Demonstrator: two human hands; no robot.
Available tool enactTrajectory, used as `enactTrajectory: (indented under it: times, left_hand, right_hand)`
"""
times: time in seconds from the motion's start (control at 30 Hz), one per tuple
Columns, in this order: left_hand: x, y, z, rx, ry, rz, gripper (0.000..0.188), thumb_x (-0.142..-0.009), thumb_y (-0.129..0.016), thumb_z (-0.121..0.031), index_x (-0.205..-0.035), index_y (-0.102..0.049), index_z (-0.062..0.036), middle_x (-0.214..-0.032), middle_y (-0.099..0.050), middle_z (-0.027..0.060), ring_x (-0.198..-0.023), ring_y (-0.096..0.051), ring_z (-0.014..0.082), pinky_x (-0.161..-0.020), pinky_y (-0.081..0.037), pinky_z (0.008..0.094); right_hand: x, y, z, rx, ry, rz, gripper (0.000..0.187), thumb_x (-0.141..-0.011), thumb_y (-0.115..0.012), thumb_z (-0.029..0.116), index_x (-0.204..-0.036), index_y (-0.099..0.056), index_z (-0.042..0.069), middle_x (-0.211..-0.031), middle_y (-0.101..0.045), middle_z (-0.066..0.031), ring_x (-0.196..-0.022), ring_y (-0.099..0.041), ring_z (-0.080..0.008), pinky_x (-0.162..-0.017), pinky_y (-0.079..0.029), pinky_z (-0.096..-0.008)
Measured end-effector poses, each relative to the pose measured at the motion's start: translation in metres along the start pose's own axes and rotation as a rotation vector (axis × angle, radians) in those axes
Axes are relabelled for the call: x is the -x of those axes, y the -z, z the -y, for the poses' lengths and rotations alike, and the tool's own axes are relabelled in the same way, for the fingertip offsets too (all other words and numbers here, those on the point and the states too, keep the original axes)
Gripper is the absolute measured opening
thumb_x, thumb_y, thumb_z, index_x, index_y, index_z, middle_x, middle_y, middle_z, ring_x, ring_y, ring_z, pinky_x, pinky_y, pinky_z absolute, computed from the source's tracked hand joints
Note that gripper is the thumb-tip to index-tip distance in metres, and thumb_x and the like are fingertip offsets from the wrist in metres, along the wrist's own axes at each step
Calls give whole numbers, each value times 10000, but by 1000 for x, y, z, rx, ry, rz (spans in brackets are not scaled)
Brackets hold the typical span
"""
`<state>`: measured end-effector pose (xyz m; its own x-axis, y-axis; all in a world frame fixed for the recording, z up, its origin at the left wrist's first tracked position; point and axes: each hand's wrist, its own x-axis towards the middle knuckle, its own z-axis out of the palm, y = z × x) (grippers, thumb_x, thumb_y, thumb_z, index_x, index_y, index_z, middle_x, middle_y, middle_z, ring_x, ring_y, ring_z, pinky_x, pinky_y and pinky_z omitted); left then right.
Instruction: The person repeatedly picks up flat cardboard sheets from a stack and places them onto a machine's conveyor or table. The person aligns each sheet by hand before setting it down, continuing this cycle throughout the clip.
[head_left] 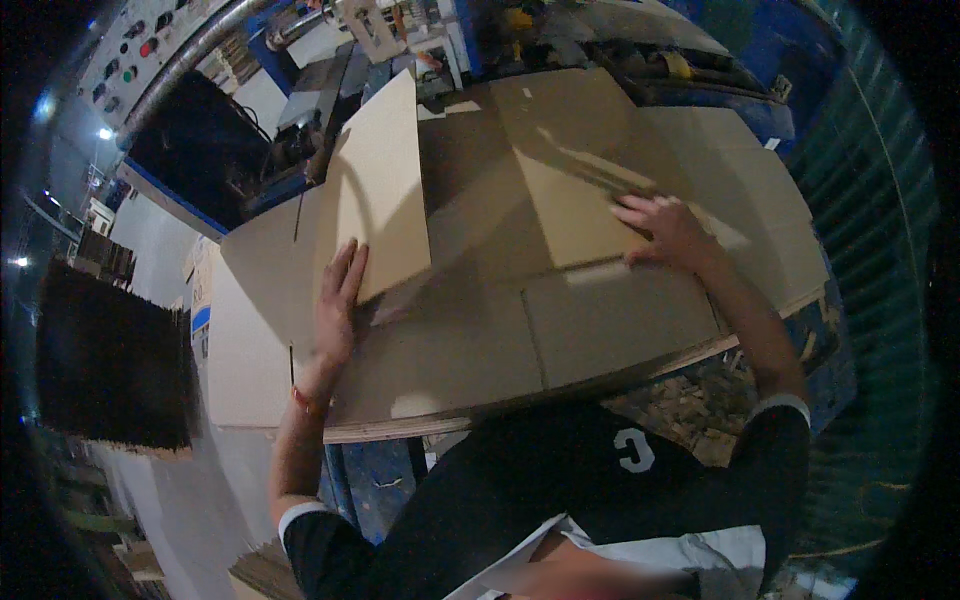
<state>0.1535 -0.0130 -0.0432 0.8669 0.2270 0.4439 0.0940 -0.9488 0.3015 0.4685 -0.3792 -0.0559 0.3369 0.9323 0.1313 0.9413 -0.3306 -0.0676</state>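
Observation:
A large slotted cardboard sheet (455, 350) lies across the work surface in front of me, on what look like further sheets at its front edge. On its left part a lighter cardboard panel (385, 200) stands tilted up, its right edge raised. My left hand (340, 300) rests at that panel's lower left side, fingers stretched out along it. Another folded-over cardboard panel (560, 180) lies right of the middle. My right hand (672, 235) presses on its right side with the fingers spread. Neither hand grips anything.
Machinery with a blue frame (280, 55) stands beyond the cardboard, and a control panel with buttons (130, 55) is at upper left. A dark stack of sheets (115, 360) stands at left. Cardboard scraps (690, 410) lie below the right front edge. A green ribbed curtain (880, 280) hangs at right.

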Motion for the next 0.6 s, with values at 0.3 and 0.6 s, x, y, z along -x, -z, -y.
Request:
enactTrajectory:
  times: [0.3, 0.6]
  left_hand:
    - [-90, -52, 47, -243, -7, -122, 609, -786, -632, -173, -1340, -389, -104, -1300, -444, 159, -1213, -395, 352, -995, -302, 510]
    - [12, 0, 74, -322, 200, -285, 710, -752, -702, -162, -1340, -338, 3, -1322, -408, 232, -1260, -354, 353, -1054, -260, 415]
  right_hand:
    - [-78, -20, -17, 186, -136, -197, 572, -797, -532, 515, -1243, -506, 158, -1335, -423, -61, -1234, -390, -278, -1008, -321, -428]
    - [13, 10, 30, -53, -349, -191, 613, -800, -601, 352, -1327, -393, 118, -1294, -452, -175, -1233, -394, -310, -1021, -310, -398]
